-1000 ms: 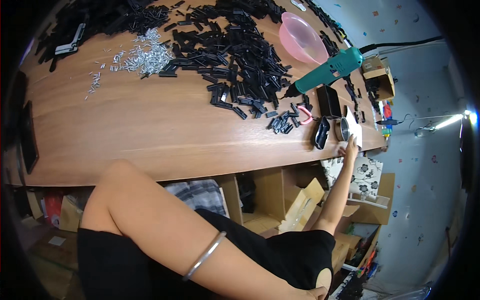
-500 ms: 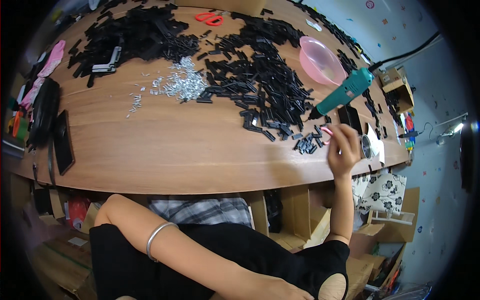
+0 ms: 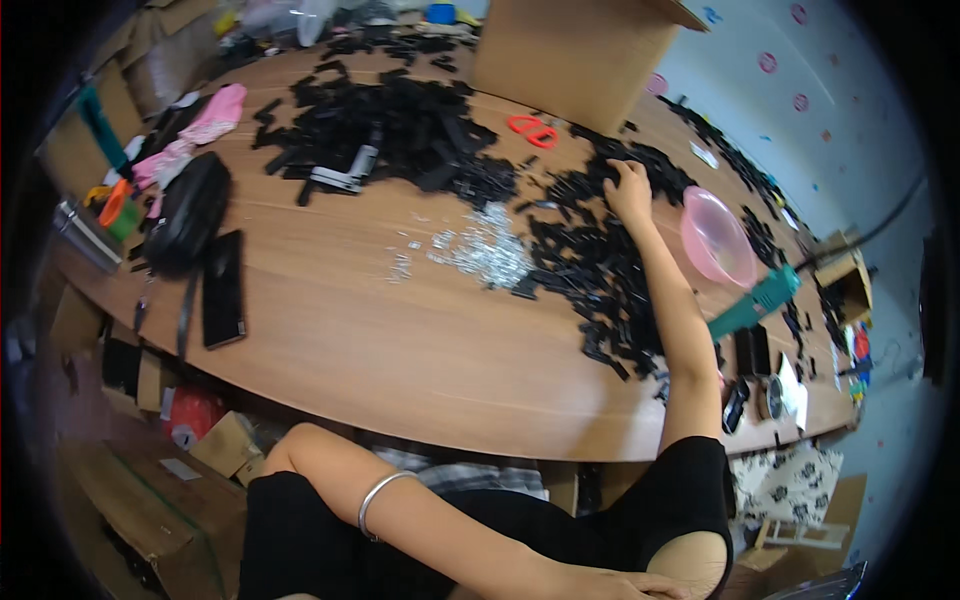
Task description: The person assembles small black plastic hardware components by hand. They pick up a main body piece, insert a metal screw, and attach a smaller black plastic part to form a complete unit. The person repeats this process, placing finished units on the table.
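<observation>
Although the black parts (image 3: pixel 590 255) are too many to count, they form two main heaps on one table (image 3: pixel 430 340), a left and a right, the right one lying mostly beneath or beside the forearm. Hands, two: the right hand (image 3: pixel 630 190) at the far end of the right heap, fingers bent down onto it, whether around a part cannot be told; the left hand (image 3: pixel 640 585) at the lower edge, partly cut off, fingers laid close together near the right armpit, any grip not discernible. Black parts: narrow, pointing every way with no common axis; their right heap is long, its axis running from the far middle to the near right. Silver pins (image 3: pixel 490 250): one heap between, uncounted, with a few strays to its left. Silver piece (image 3: pixel 340 181): one, L-shaped, at the near edge of the left heap. Scissors (image 3: pixel 531 130): one pair, red-handled, near the carton (image 3: pixel 570 65), of which one on the tabletop. Bowl (image 3: pixel 705 225): one, pink, right of the right hand. Power tool (image 3: pixel 755 303): one, green, slanting down-left, tip hidden behind the forearm. Black tray (image 3: pixel 752 352): one. Tin (image 3: pixel 778 397): one, round. Phone (image 3: pixel 223 290): one, lengthwise away from the person. Black case (image 3: pixel 188 215): one, beside it. Bracelet (image 3: pixel 368 497): one, on the left arm.
</observation>
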{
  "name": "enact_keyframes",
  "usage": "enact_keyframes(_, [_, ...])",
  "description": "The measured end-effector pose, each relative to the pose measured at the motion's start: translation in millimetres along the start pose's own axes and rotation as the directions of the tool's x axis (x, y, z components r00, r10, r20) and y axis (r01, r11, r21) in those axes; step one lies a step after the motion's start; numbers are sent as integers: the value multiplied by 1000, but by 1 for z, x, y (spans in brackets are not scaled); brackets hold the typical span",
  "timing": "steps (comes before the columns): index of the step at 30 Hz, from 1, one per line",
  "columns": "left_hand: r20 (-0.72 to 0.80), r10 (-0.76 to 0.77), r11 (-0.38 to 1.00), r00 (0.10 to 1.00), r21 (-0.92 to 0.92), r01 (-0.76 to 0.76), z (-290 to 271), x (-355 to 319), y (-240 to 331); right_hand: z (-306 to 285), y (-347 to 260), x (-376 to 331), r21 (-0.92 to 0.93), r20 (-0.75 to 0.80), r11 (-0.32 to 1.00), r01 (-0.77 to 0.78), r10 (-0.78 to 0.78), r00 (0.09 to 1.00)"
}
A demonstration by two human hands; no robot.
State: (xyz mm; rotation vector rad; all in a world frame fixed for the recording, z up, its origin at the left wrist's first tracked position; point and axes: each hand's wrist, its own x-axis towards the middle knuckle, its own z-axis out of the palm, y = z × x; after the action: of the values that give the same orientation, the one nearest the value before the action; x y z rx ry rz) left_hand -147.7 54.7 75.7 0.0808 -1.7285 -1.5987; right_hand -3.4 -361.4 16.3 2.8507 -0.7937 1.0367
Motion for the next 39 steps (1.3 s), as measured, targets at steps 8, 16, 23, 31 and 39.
enact_keyframes(8, [-600,-95,989,794,34,143,-7,-100,101,14,-199,-7,443,-187,677,587,-571,799])
enact_keyframes(16, [-687,274,845,673,507,173,14,-83,139,60,-320,-21,405,-147,595,694,-707,692])
enact_keyframes(23, [-551,340,839,762,544,19,20,-49,120,61,-339,-17,530,-141,610,589,-622,771])
enact_keyframes(31, [-992,-103,836,67,-123,-535,-44,-163,52,-87,-279,-102,804,-219,477,354,-316,923])
enact_keyframes(39, [-970,-238,907,-51,-203,-370,-48,-160,41,-141,-195,-192,617,29,632,468,-613,790])
